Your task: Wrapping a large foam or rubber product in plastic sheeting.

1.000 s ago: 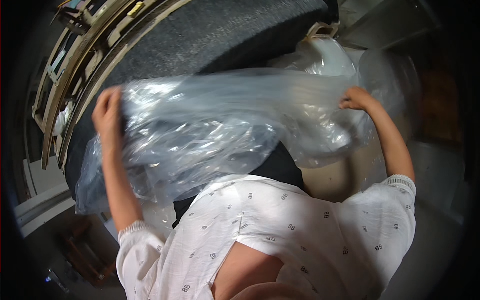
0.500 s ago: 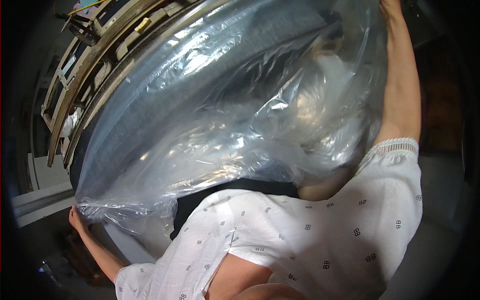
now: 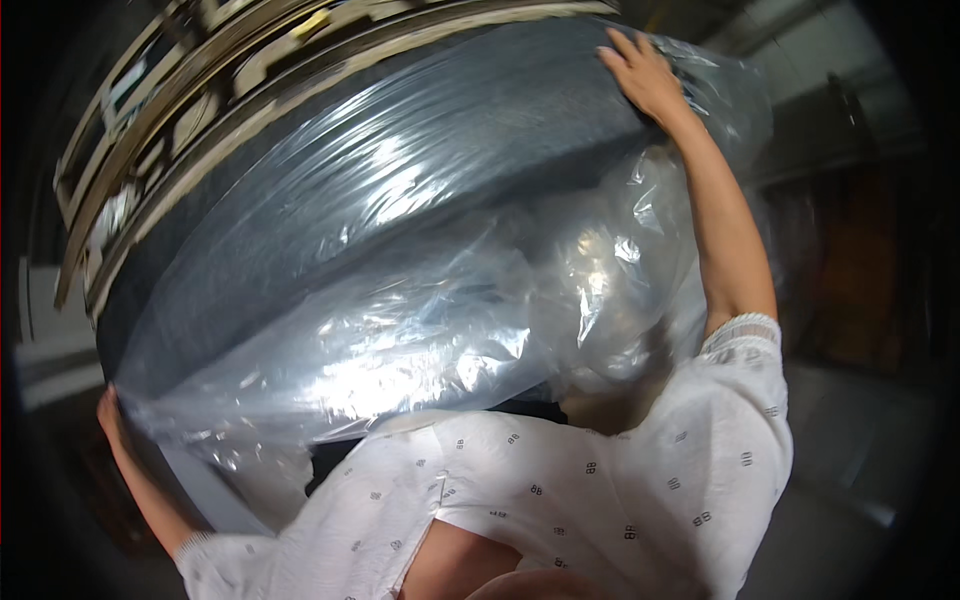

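Observation:
A large clear plastic sheet (image 3: pixel 400 370) lies spread across a dark grey worktop (image 3: pixel 135 290), wrinkled and shiny. Its near part hangs in loose folds over the front edge, against my body. At the far left corner my left hand (image 3: pixel 111 410) has its fingers closed on the gathered edge of the sheet; the fingertips are small and partly hidden. Over at the far right my right hand (image 3: pixel 645 78) rests on the sheet with its fingers stretched apart. Beyond that hand, a crumpled part of the plastic (image 3: pixel 725 95) bulges past the worktop's right end.
Long wooden rails (image 3: pixel 230 90) run along the worktop's far side, with a small yellow piece (image 3: pixel 312 24) among them. A white panel (image 3: pixel 205 490) stands below the left corner. A brown upright surface (image 3: pixel 860 270) is at the right.
My right hand has come down from the upper right onto the sheet, and its fingers now show spread. The raised plastic has flattened over the worktop. My left hand stays at the left corner.

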Motion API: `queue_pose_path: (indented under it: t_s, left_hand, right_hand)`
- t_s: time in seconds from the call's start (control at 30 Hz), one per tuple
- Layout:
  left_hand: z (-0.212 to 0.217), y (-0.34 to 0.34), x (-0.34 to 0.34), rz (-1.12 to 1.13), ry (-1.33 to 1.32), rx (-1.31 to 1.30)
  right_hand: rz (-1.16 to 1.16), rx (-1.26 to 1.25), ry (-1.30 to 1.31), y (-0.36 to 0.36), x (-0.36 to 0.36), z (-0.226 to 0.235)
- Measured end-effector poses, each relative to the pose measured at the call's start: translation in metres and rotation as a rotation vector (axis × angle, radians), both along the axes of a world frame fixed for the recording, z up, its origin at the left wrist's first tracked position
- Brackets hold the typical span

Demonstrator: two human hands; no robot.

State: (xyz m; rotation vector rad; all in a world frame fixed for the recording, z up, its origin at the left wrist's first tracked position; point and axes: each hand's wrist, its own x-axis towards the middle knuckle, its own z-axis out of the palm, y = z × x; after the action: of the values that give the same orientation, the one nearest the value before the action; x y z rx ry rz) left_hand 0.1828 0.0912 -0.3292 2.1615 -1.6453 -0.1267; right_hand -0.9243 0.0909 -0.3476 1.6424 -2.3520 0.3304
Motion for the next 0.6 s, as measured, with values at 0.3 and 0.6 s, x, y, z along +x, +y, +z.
queue_pose_path:
  t_s: [0.3, 0.6]
  left_hand:
    - [-0.007, -0.032, -0.228, 0.038, 0.357, -0.407]
    - [-0.001, -0.043, -0.240, 0.023, 0.566, -0.613]
  right_hand:
    - [0.309, 0.176, 0.011, -0.021, 0.011, 0.023]
    - [0.958, -0.069, -0.561, -0.064, 0.340, 0.065]
